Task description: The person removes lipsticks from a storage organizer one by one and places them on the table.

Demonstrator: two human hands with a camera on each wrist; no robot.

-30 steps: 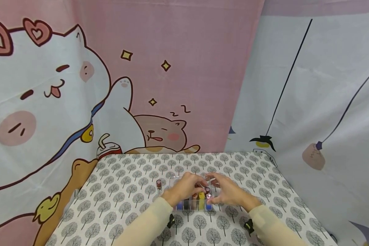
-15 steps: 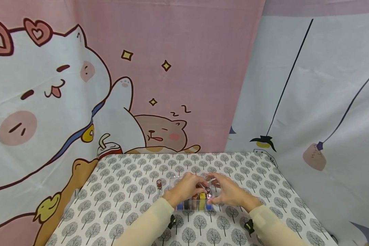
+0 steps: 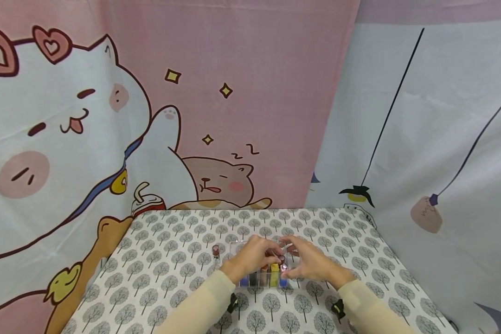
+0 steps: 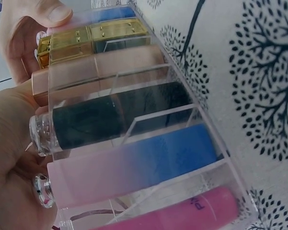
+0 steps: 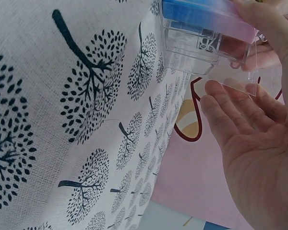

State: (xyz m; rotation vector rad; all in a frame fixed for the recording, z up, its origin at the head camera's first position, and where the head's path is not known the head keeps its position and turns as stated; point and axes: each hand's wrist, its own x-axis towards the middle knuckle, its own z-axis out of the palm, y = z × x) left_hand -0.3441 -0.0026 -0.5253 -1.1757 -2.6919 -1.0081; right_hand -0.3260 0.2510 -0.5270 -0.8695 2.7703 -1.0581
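A clear lipstick organizer (image 3: pixel 234 247) stands on the cloth with several lipsticks upright in its slots. The left wrist view shows a gold one (image 4: pixel 91 40), a rose-gold one (image 4: pixel 93 74), a black one (image 4: pixel 86 120), a pink-to-blue one (image 4: pixel 134 163) and a bright pink one (image 4: pixel 201 208). Reaching over the organizer, my left hand (image 3: pixel 253 254) pinches a dark red lipstick (image 5: pixel 233 46) at a rear compartment on the right; its fingertips are partly hidden. My right hand (image 3: pixel 308 260) holds the organizer's right end, thumb at the front corner lipstick and fingers behind the back corner.
Left of the organizer, another lipstick (image 3: pixel 215 252) with a brownish top stands alone on the tree-print tablecloth (image 3: pixel 167 260). A cartoon-printed curtain (image 3: pixel 250 93) hangs behind the table and along its sides. Black straps show at both wrists.
Hardly anything differs. Both hands stay at the right end of the organizer, with only a slight shift of the left fingers around the dark red lipstick.
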